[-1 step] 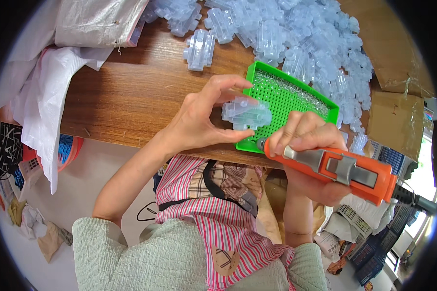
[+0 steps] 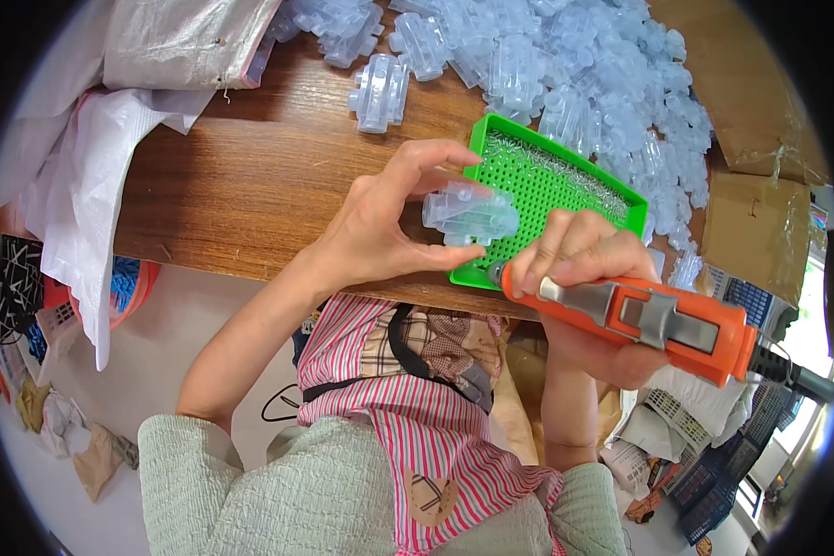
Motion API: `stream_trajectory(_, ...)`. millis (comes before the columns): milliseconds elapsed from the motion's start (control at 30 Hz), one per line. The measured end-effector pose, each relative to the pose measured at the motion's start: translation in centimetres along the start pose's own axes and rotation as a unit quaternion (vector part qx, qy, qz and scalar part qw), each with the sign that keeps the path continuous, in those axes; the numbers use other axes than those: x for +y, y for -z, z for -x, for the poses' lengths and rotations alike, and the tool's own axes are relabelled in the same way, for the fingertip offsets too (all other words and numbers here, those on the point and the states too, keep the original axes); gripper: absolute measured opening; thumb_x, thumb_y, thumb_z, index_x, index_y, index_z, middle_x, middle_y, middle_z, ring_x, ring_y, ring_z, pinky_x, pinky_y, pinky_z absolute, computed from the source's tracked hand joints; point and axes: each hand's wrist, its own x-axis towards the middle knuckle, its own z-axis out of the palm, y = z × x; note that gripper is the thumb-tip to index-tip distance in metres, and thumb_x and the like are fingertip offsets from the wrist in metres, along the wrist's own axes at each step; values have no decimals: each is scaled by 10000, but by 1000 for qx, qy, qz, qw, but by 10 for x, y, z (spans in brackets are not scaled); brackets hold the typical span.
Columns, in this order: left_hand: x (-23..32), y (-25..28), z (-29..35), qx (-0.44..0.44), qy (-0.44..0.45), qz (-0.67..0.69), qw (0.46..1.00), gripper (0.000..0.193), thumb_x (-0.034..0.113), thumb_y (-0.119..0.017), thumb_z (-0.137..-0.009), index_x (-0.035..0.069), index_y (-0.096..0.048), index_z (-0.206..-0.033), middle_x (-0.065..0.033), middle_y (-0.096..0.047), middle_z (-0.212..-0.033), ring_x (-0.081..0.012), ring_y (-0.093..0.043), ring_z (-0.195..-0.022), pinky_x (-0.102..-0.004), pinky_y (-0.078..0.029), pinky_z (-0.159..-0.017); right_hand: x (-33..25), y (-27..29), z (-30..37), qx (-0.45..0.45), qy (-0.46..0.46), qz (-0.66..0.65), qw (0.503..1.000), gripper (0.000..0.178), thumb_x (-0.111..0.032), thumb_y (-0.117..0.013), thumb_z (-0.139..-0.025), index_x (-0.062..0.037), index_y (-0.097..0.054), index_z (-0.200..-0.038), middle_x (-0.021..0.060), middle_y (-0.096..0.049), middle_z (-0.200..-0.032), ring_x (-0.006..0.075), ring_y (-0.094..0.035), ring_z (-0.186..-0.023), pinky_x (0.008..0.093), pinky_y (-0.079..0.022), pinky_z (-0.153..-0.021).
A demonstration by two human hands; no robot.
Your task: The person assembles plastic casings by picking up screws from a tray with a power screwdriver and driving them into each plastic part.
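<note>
My left hand (image 2: 371, 222) holds a clear, bluish plastic housing (image 2: 470, 213) over the near left part of a green tray (image 2: 565, 156). The thumb curls along the housing's near side and the fingers along its far side. In my right hand (image 2: 591, 264) is an orange electric screwdriver (image 2: 621, 310) with a metal lever on top. Its tip points left, just right of my left thumb and by the tray's near edge; the bit's end cannot be made out. Small silvery screws (image 2: 584, 181) lie along the far side of the perforated tray.
A large heap of similar clear housings (image 2: 519, 69) covers the table's far side. One single housing (image 2: 380, 93) lies nearer on the brown table (image 2: 232, 204). White woven sacks (image 2: 176, 46) drape the left end, and cardboard (image 2: 746, 222) stands at right. A dark cable (image 2: 806, 382) trails right.
The rear end of the electric screwdriver has tipped very slightly away from me. My left hand and the housing in it have hardly moved.
</note>
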Motion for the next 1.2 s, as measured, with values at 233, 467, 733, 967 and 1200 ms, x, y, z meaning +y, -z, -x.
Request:
stream_trajectory(233, -1, -1, -1, 1, -14, -2, 1000, 718, 73, -845, -669, 38, -436, -1258, -97, -531, -1249, -240, -664, -1032, -357, -568, -869, 7, 4, 4, -6, -5, -17, 1000, 152, -98, -675, -820, 37, -605, -823, 62, -502, -674, 159, -471, -625, 278, -458, -561)
stream_trajectory(467, -1, 0, 0, 8, -17, 0, 1000, 719, 78, -844, -671, 40, -434, -1260, -97, -540, -1238, -239, -665, -1030, -354, -569, -866, 7, 2, 6, -11, -12, -16, 1000, 163, -113, -681, -824, 34, -611, -830, 66, -513, -686, 167, -493, -644, 291, -479, -580)
stream_trajectory(733, 1, 2, -1, -8, -13, -22, 1000, 723, 109, -843, -681, 43, -427, -1268, -97, -527, -1256, -239, -660, -1043, -359, -565, -875, -31, 12, -14, -92, 92, -25, 991, 782, -710, -588, -779, 44, -571, -986, 90, -488, -796, 206, -507, -727, 339, -482, -542)
stream_trajectory(967, 0, 1, 1, -4, 1, -7, 1000, 710, 107, -842, -684, 49, -435, -1262, -96, -527, -1252, -246, -658, -1046, -374, -562, -881, -35, 17, -31, -98, 136, -7, 986, 834, -765, -536, -763, 32, -580, -1006, 94, -489, -790, 210, -519, -725, 332, -486, -537)
stream_trajectory(1200, 0, 1, 1, -5, 8, 7, 1000, 703, 101, -844, -682, 52, -440, -1256, -96, -535, -1236, -245, -656, -1051, -375, -554, -895, -20, 18, -35, -119, 132, -18, 984, 842, -753, -542, -775, 56, -565, -1010, 114, -492, -804, 218, -528, -728, 340, -496, -542)
